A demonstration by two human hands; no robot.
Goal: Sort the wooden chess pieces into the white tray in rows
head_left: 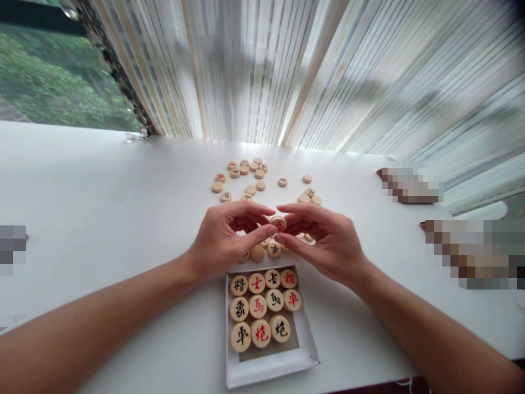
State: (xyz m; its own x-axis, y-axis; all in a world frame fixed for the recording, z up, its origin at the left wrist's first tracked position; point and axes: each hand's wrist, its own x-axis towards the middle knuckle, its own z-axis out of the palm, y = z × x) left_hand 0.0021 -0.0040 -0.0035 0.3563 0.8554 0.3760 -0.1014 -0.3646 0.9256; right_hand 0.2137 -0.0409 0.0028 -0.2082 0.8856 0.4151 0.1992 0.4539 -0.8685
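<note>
My left hand (229, 232) and my right hand (322, 238) meet above the white table (102, 208), fingers pinched together on one round wooden chess piece (279, 222) with a red character. Just below the hands lie a few loose pieces (274, 250). Nearer to me sits a shallow white box (268, 361) with several wooden pieces (258, 306) laid in rows, bearing red or black characters. One slot in the box's bottom row is bare.
Several more loose pieces (246, 175) are scattered on the far side of the table. Striped curtains (328, 71) hang behind, with a window onto greenery (49, 76) at the left. Blurred-out objects lie at the right edge (414, 186) and the left edge.
</note>
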